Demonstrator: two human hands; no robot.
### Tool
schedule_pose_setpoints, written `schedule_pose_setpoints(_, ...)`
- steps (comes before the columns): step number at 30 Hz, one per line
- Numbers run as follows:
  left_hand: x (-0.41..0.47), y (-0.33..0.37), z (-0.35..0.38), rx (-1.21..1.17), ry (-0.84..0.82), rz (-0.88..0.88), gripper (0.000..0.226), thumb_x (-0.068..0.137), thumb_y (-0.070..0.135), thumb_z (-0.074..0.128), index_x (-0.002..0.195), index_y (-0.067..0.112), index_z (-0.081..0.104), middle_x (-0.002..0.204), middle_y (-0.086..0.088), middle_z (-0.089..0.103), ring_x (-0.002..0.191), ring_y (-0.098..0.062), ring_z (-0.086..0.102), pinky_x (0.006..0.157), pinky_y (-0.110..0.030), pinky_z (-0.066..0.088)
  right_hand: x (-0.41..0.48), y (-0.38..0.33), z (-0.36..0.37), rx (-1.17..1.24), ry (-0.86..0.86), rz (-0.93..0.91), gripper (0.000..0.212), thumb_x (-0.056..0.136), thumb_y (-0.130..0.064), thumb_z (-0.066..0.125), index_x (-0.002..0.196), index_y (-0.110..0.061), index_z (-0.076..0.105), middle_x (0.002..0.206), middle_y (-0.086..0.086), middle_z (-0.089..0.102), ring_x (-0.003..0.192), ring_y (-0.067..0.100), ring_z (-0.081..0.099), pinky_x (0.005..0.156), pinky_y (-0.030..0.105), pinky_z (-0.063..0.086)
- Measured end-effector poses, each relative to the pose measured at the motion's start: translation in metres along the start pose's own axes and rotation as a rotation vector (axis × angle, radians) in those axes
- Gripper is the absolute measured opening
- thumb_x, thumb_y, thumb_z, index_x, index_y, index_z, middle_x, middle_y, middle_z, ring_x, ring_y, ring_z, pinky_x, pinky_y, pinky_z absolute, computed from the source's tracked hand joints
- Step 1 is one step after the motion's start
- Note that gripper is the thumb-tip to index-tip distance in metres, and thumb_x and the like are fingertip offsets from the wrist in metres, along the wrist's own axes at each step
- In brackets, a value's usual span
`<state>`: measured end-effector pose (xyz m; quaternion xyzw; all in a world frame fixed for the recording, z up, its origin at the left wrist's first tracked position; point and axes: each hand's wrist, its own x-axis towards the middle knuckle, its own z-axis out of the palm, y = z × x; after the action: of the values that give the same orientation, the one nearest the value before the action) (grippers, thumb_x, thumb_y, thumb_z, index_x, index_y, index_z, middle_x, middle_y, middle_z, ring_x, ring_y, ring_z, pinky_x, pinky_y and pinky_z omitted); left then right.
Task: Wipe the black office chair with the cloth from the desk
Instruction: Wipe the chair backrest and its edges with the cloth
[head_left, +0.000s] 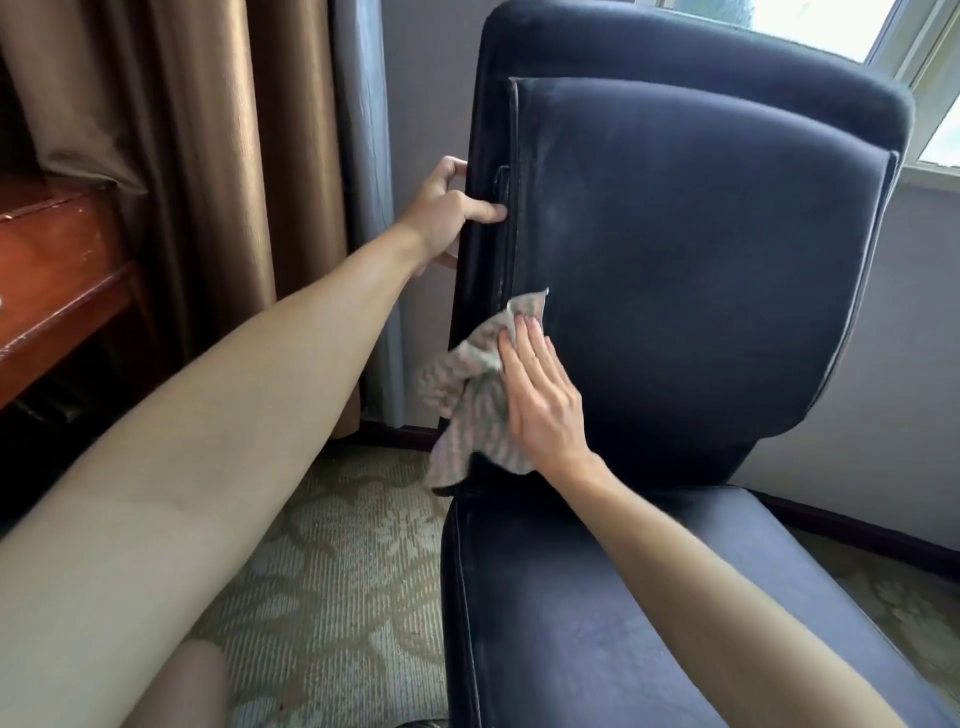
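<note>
Nearest the lens, the left forearm is stretching from the lower left of the frame up toward the centre, where the left hand (447, 208) is gripping the left edge of the chair (701, 260). Its thumb (488, 210) is lying across the front of the backrest and its fingers are curling round behind the edge.

The right hand (540, 400) is coming in from the lower right. It is lying flat with fingers straight and close together, pressing the cloth (457, 415) against the lower left part of the backrest. The striped cloth is bunching out to the left of the palm, and its loose corner is hanging over the backrest's edge, just above the seat (623, 623).

The backrest's long axis is running up the frame and leaning slightly to the right. Nearly all of its padded panel is lying above and to the right of the cloth. The right hand is the one on the panel, so the coming stroke is probably calling for a sweep upward and rightward along that axis, with the left hand bracing the frame against the push.

At the left edge of the frame the wooden bench (52, 270) is standing well apart from both hands, partly under a brown curtain (182, 156).
</note>
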<state>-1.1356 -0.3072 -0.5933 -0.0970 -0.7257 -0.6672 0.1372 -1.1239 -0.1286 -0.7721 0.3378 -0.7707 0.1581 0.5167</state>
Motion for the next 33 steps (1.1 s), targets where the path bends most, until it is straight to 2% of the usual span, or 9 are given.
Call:
schedule_pose_setpoints(5,-0.001,0.001,0.002,-0.021,0.002,0.016,0.032,0.081,0.013,0.07,0.102,0.023,0.047,0.092,0.002,0.07,0.067,-0.011,0.07,0.047,-0.029,0.051,-0.075,-0.004,-0.006,-0.025,-0.184,-0.099,0.048,0.087,0.009,0.059,0.134,0.001,0.053,0.145,0.015,0.045,0.14,0.027,0.037,0.113,0.042,0.036)
schedule_pose_setpoints(9,-0.002,0.001,0.0,-0.02,0.001,0.021,0.033,0.081,0.014,0.069,0.105,0.023,0.049,0.094,-0.001,0.071,0.071,-0.016,0.072,0.048,-0.03,0.053,-0.085,-0.004,-0.008,-0.066,-0.262,-0.097,0.054,0.081,0.01,0.063,0.133,0.0,0.054,0.145,0.014,0.046,0.139,0.024,0.037,0.114,0.039,0.033)
schedule_pose_setpoints(15,-0.001,-0.002,-0.001,-0.024,0.0,0.036,0.031,0.082,0.013,0.068,0.104,0.022,0.049,0.091,-0.001,0.07,0.066,-0.013,0.071,0.045,-0.028,0.052,-0.067,-0.02,-0.01,-0.084,-0.194,0.0,0.053,0.087,0.006,0.063,0.138,0.004,0.047,0.148,0.019,0.04,0.141,0.029,0.03,0.116,0.041,0.028)
schedule_pose_setpoints(19,-0.002,0.0,0.0,-0.001,0.008,0.038,0.033,0.082,0.014,0.068,0.109,0.021,0.049,0.094,-0.001,0.069,0.065,-0.011,0.071,0.045,-0.028,0.052,-0.014,-0.028,-0.008,-0.072,-0.066,0.068,0.05,0.089,0.007,0.061,0.136,0.009,0.045,0.146,0.026,0.039,0.14,0.035,0.029,0.115,0.045,0.031)
schedule_pose_setpoints(23,-0.003,0.001,0.001,0.017,0.029,0.027,0.037,0.083,0.014,0.068,0.114,0.019,0.049,0.096,0.001,0.069,0.067,-0.011,0.07,0.045,-0.027,0.051,0.047,-0.017,-0.01,-0.038,0.034,0.123,0.047,0.092,0.008,0.055,0.138,0.007,0.045,0.147,0.025,0.04,0.14,0.036,0.033,0.114,0.046,0.034)
schedule_pose_setpoints(26,-0.003,0.001,0.001,0.026,0.031,0.022,0.038,0.082,0.015,0.069,0.115,0.019,0.049,0.097,0.001,0.07,0.071,-0.013,0.069,0.046,-0.027,0.051,0.058,-0.014,-0.01,-0.034,0.012,0.116,0.045,0.097,0.001,0.052,0.14,0.006,0.042,0.15,0.024,0.036,0.142,0.035,0.03,0.114,0.047,0.032)
schedule_pose_setpoints(29,-0.003,0.001,-0.001,0.025,0.028,0.027,0.035,0.081,0.015,0.069,0.109,0.021,0.049,0.098,0.0,0.071,0.068,-0.013,0.07,0.047,-0.029,0.052,0.047,-0.015,-0.008,-0.008,-0.016,0.11,0.051,0.101,-0.018,0.048,0.144,0.006,0.036,0.153,0.023,0.027,0.145,0.033,0.022,0.118,0.046,0.026)
schedule_pose_setpoints(31,-0.004,0.001,-0.001,0.017,0.026,0.031,0.034,0.081,0.014,0.069,0.108,0.021,0.049,0.096,0.0,0.07,0.068,-0.013,0.071,0.047,-0.029,0.052,0.029,-0.016,-0.004,0.004,-0.029,0.075,0.052,0.1,-0.017,0.052,0.143,0.007,0.036,0.152,0.024,0.028,0.145,0.034,0.022,0.117,0.047,0.028)
schedule_pose_setpoints(33,-0.005,0.0,-0.001,0.005,0.022,0.035,0.032,0.081,0.013,0.069,0.105,0.021,0.049,0.092,0.001,0.07,0.067,-0.012,0.071,0.046,-0.029,0.052,0.003,-0.016,-0.002,0.005,-0.051,0.04,0.05,0.095,-0.004,0.058,0.141,0.007,0.04,0.15,0.026,0.034,0.144,0.034,0.026,0.114,0.048,0.032)
